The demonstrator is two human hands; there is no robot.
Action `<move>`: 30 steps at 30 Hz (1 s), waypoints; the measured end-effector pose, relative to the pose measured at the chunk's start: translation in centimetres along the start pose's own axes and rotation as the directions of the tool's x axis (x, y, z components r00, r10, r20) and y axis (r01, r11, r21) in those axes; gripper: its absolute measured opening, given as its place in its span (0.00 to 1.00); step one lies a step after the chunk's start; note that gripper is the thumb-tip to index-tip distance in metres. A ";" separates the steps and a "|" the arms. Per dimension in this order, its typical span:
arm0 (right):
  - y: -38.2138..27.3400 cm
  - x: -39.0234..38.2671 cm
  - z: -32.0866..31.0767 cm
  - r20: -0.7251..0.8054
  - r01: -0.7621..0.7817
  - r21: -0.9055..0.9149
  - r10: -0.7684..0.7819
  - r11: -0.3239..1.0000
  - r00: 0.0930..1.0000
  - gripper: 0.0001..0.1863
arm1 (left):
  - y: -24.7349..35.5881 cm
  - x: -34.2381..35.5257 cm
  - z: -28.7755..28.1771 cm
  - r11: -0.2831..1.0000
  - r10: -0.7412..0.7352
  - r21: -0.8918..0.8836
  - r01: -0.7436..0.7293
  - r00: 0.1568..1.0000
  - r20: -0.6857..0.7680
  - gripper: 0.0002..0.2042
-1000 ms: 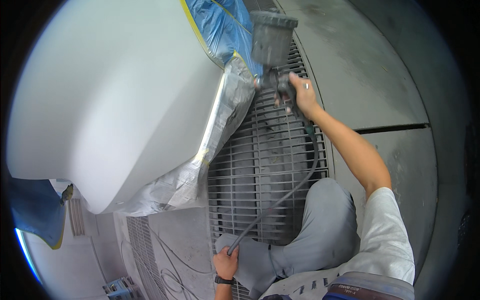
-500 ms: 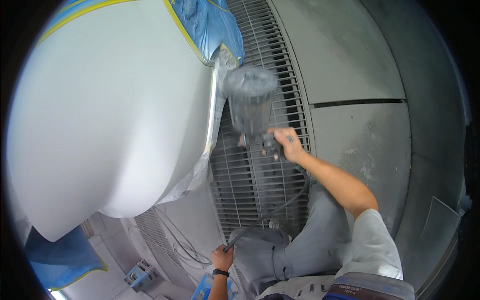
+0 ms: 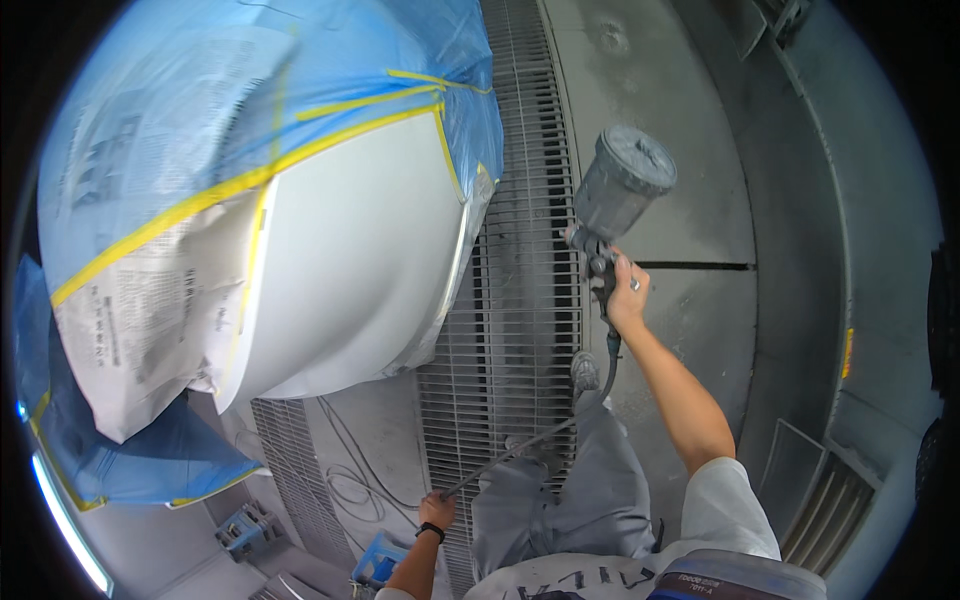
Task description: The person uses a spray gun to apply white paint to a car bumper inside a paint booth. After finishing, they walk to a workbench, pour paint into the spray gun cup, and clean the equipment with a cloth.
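Note:
My right hand [image 3: 627,295] is closed on a grey spray gun [image 3: 600,262], whose large cup [image 3: 623,180] stands above it at the right of the head view. A hose [image 3: 540,440] runs from the gun's grip down to my left hand [image 3: 436,509], closed round it near the bottom centre. To the left of the gun, with a gap between, is a white curved body panel [image 3: 340,260], bordered by yellow tape [image 3: 170,225], blue plastic sheeting [image 3: 380,50] and printed paper [image 3: 130,330].
Floor grating [image 3: 515,300] runs between panel and wall [image 3: 810,220]. A second blue sheet [image 3: 140,465] hangs low at the left. Coiled hoses [image 3: 355,485] lie on the floor, near a small trolley [image 3: 245,528] and a blue object [image 3: 378,560]. A vent [image 3: 815,515] is at the lower right.
My right hand has moved down, then rightward, away from the panel, with the gun. The view has shifted, showing more sheeting and paper. My legs now look more upright, one shoe showing.

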State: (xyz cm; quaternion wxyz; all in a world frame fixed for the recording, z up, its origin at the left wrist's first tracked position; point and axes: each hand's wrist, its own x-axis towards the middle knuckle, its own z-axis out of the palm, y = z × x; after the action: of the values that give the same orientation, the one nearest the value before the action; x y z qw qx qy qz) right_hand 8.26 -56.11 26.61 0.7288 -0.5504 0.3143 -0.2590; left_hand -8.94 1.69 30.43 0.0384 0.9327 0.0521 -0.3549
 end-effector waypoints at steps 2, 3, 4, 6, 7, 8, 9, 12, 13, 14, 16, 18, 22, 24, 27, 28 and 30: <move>-2.9 -1.8 -1.3 0.074 -0.017 -0.004 0.017 1.000 0.997 0.28 | 1.4 -1.5 -1.3 1.000 -0.025 -0.005 0.025 0.997 0.079 0.16; -4.1 -2.7 -2.0 0.120 -0.001 -0.040 0.006 0.999 0.993 0.28 | 2.0 -2.2 -1.7 1.000 -0.002 0.000 0.002 0.995 0.103 0.16; -5.0 -3.8 -2.7 0.179 0.007 -0.056 0.003 0.998 0.984 0.28 | 2.4 -2.9 -1.9 1.000 0.023 0.004 -0.024 0.994 0.108 0.16; -6.0 -6.2 -3.3 0.184 0.126 -0.224 -0.085 0.966 0.979 0.24 | 2.7 -3.9 -1.9 0.998 0.044 0.043 -0.051 0.988 0.149 0.17; -6.4 -7.4 -3.6 0.195 0.118 -0.267 -0.066 0.956 0.979 0.22 | 2.6 -4.3 -1.8 0.995 0.040 0.084 -0.056 0.981 0.188 0.16; -6.7 -8.7 -3.6 0.207 0.127 -0.313 -0.063 0.941 0.976 0.21 | 2.3 -4.6 -1.5 0.989 0.060 0.123 -0.085 0.979 0.192 0.16; -7.0 -10.1 -3.6 0.214 0.138 -0.358 -0.063 0.923 0.975 0.20 | 1.9 -4.7 -1.3 0.991 0.055 0.110 -0.077 0.980 0.190 0.17; -9.3 -14.2 -3.9 0.309 0.200 -0.432 -0.064 0.880 0.949 0.19 | 0.3 -5.3 -0.8 0.994 0.050 0.084 -0.064 0.986 0.157 0.19; -10.1 -15.5 -3.5 0.358 0.270 -0.428 -0.113 0.862 0.927 0.19 | -0.3 -5.5 -0.7 0.992 0.069 0.096 -0.084 0.986 0.150 0.19; -11.0 -16.8 -3.1 0.404 0.340 -0.420 -0.162 0.842 0.900 0.20 | -0.9 -5.8 -0.6 0.989 0.084 0.106 -0.099 0.987 0.137 0.19; -12.5 -19.3 -1.8 0.501 0.581 -0.365 -0.373 0.727 0.781 0.19 | -2.2 -6.2 -0.4 0.988 0.091 0.112 -0.109 0.983 0.158 0.19; -13.9 -22.6 -0.5 0.598 0.581 -0.334 -0.310 0.743 0.739 0.20 | -3.8 -6.6 0.1 0.989 0.128 0.061 -0.134 0.986 0.103 0.19; -15.5 -29.0 2.4 0.739 0.538 -0.307 -0.159 0.785 0.655 0.25 | -8.2 -6.7 2.1 0.986 0.166 -0.008 -0.166 0.986 0.019 0.17; -15.7 -33.0 3.9 0.737 0.598 -0.296 -0.221 0.745 0.639 0.26 | -11.1 -6.8 3.2 0.981 0.186 -0.042 -0.187 0.982 -0.033 0.17; -16.3 -38.7 5.5 0.642 0.540 -0.365 -0.215 0.759 0.736 0.27 | -15.4 -7.2 4.1 0.963 0.236 -0.103 -0.251 0.962 -0.136 0.17; -16.7 -39.8 6.3 0.642 0.567 -0.320 -0.266 0.759 0.719 0.26 | -16.9 -7.2 4.0 0.953 0.245 -0.133 -0.272 0.951 -0.189 0.16; -18.2 -42.4 7.4 0.531 0.491 -0.343 -0.266 0.801 0.804 0.26 | -19.4 -7.6 3.5 0.948 0.257 -0.114 -0.298 0.926 -0.276 0.14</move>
State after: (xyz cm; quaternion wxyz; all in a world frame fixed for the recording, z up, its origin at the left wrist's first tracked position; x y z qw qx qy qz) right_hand -15.17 -25.42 52.99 0.5590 -0.8059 0.0660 -0.1838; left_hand -19.33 20.02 32.18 0.1530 0.9630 -0.0490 -0.2165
